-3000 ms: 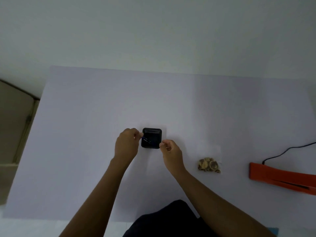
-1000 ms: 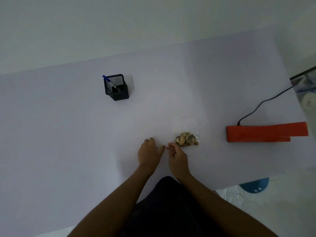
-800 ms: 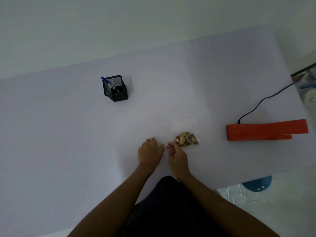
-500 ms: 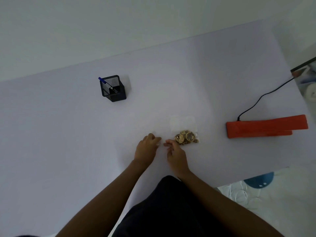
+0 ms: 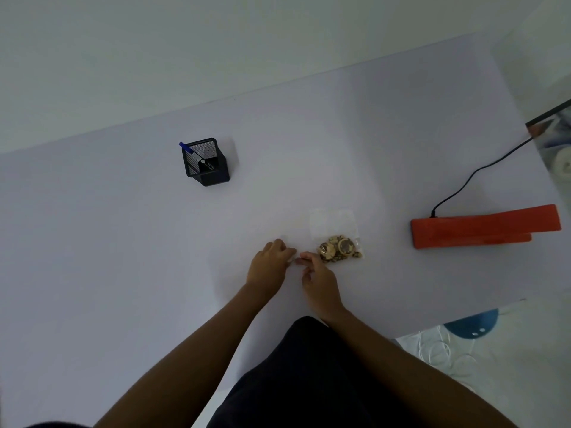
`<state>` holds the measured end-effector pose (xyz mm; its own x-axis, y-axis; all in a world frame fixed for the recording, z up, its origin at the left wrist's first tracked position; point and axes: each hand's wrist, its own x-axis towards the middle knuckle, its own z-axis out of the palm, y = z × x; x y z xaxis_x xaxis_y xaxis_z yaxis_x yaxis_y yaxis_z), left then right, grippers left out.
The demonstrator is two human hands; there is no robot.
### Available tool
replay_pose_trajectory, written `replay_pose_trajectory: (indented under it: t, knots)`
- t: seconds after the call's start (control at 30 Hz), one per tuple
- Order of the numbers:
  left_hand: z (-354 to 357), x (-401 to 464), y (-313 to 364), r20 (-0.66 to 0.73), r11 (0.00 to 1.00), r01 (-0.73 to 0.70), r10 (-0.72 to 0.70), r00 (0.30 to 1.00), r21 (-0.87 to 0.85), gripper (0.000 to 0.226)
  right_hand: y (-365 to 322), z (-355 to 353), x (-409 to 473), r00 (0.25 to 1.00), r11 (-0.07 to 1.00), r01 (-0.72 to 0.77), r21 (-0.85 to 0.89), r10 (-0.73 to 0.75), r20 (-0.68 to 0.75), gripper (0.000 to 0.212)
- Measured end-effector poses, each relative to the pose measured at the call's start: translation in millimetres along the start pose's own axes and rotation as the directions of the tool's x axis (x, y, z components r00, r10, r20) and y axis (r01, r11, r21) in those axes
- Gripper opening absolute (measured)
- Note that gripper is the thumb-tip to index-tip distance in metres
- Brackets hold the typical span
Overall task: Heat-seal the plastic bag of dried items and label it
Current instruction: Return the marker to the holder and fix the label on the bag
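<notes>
A clear plastic bag (image 5: 333,225) lies flat on the white table (image 5: 123,242), with brown dried items (image 5: 339,248) bunched at its near end. My left hand (image 5: 269,264) and my right hand (image 5: 319,281) rest on the table just left of the bag. Their fingertips meet and pinch a small pale label (image 5: 293,261) that barely shows against the table. Neither hand touches the bag. The orange heat sealer (image 5: 482,227) lies closed at the right, about an arm's reach from the bag.
A black mesh pen holder (image 5: 206,163) with a blue pen stands at the back left. The sealer's black cord (image 5: 469,177) runs off the right edge. A blue stool (image 5: 472,325) and white cables lie on the floor beyond the table's near right corner.
Three seconds ago both hands were at the pen holder; they have come back to the near edge beside the bag. Over the last second they shifted only slightly, fingertips staying together.
</notes>
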<state>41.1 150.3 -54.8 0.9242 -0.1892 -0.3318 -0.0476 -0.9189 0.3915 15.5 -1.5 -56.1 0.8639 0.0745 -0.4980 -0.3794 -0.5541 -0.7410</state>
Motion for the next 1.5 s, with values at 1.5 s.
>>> replay_pose_trajectory:
  t: [1.5]
  knots:
    - [-54, -27, 8, 0.181, 0.397, 0.375, -0.445, 0.877, -0.838, 0.008, -6, -8, 2, 0.992, 0.984, 0.052, -0.17, -0.031, 0.121, 0.054]
